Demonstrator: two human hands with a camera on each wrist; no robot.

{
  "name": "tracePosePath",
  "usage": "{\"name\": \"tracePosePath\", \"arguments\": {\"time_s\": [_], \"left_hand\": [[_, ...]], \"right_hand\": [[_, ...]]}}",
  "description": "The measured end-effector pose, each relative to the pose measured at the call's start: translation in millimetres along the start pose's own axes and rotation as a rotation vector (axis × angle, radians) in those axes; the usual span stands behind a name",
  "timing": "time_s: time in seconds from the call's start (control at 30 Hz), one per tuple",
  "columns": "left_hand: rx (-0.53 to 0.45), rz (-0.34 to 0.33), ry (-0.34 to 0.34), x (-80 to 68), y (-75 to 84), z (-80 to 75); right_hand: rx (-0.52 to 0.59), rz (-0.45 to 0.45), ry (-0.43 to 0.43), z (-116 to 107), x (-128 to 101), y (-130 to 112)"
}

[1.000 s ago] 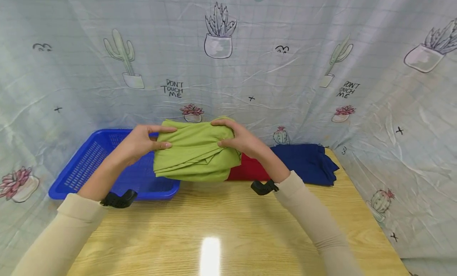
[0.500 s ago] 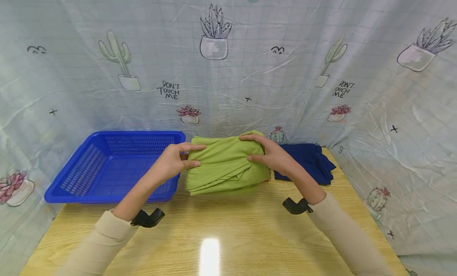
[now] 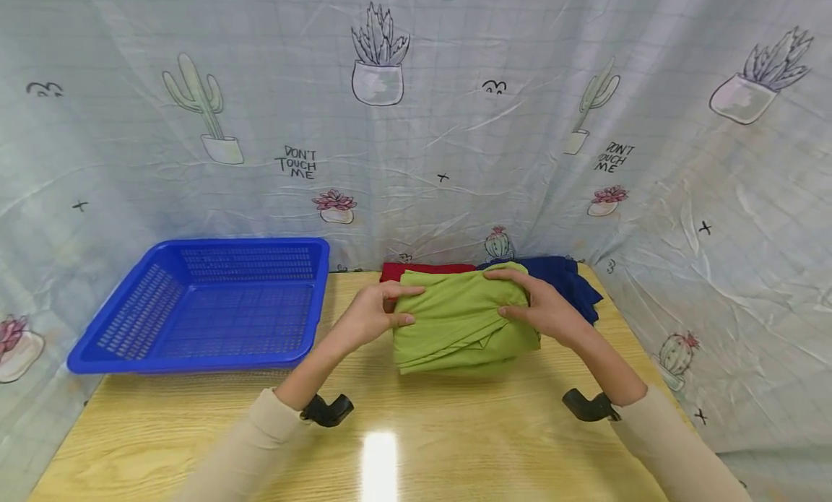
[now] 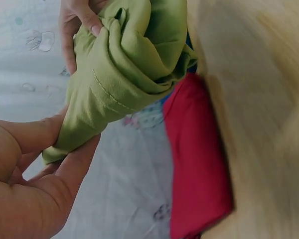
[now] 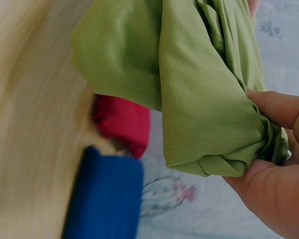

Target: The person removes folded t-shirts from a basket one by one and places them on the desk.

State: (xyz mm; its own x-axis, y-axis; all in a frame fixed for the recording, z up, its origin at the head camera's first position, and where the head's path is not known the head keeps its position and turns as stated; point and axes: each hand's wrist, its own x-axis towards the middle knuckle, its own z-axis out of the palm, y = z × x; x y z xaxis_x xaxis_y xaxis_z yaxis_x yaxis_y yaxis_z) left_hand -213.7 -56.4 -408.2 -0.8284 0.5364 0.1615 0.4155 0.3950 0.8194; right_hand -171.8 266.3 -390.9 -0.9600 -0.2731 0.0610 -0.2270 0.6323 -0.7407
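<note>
A folded lime-green cloth garment [image 3: 455, 321] hangs above the table, held between both hands. My left hand [image 3: 370, 316] pinches its left end between thumb and fingers; the left wrist view shows the green fabric [image 4: 114, 84] with a stitched seam. At the other end, my right hand [image 3: 542, 307] grips the cloth, thumb on the near face. Loose folds droop below the grip in the right wrist view. Behind the green bundle lies a folded red cloth [image 3: 422, 269], mostly hidden in the head view. A folded dark blue cloth [image 3: 565, 282] lies to its right.
An open blue plastic basket [image 3: 247, 321] with perforated walls stands at the left of the wooden table [image 3: 416, 430]. A patterned curtain [image 3: 422, 126] hangs behind and on both sides.
Both hands have carried the green garment rightward and nearer, from over the basket's right edge to in front of the red and blue cloths. The basket is uncovered now.
</note>
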Motion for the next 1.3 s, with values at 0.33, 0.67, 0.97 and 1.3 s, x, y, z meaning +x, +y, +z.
{"name": "tracePosePath", "arguments": {"time_s": [0.33, 0.67, 0.97, 1.3], "left_hand": [[-0.055, -0.038, -0.059, 15.7, -17.5, 65.1], [-0.074, -0.151, -0.125, 34.5, -24.0, 128.5], [-0.135, -0.290, -0.088, 49.6, -36.4, 148.3], [-0.340, -0.379, -0.047, 51.6, -41.6, 149.2]], "right_hand": [[-0.125, 0.081, 0.076, -4, -36, 49], [-0.286, 0.153, 0.177, 6, -63, 94], [-0.342, 0.192, 0.184, 20, -61, 119], [-0.363, 0.195, 0.193, 20, -50, 121]]}}
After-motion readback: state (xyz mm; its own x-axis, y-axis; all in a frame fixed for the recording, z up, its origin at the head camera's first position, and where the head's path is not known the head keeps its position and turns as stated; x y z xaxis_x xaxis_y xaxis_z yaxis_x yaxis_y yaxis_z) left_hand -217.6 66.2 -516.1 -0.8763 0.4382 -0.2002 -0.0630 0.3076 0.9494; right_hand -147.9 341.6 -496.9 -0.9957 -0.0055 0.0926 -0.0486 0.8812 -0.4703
